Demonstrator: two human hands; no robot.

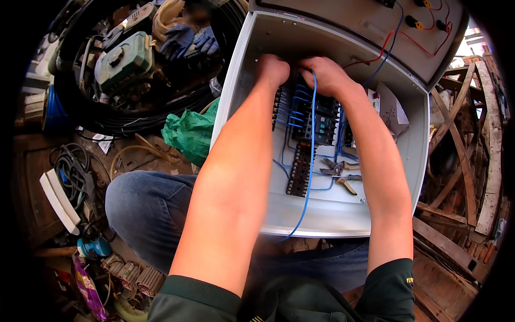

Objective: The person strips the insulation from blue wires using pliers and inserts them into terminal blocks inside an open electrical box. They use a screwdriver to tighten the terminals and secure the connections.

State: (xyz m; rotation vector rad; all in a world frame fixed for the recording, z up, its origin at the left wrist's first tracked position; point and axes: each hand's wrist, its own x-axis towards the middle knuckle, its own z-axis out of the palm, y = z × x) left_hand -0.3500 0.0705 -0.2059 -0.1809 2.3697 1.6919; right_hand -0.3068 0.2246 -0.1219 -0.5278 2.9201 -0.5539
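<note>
Both my hands reach into the far end of a grey metal electrical enclosure (227, 102). My left hand (272, 70) is closed, its fingertips hidden, above a row of black terminals (277, 107). Just right of it, my right hand (323, 74) curls its fingers over the top of the black contactors (323, 126). A long blue wire (310, 177) comes out at my right fingers and hangs over the near edge of the box. Its far end is hidden. Below the contactors sit dark relay sockets (300, 172). Pliers (337, 166) and a screwdriver (351, 177) lie beside them.
The enclosure's open door (370, 27) carries red and blue wires. A small cardboard box (393, 112) stands inside at right. Left are a green plastic bag (189, 134), black cable coil (120, 126), green toolbox (126, 61) and gloves (182, 42). Wooden frames (485, 150) lean at right.
</note>
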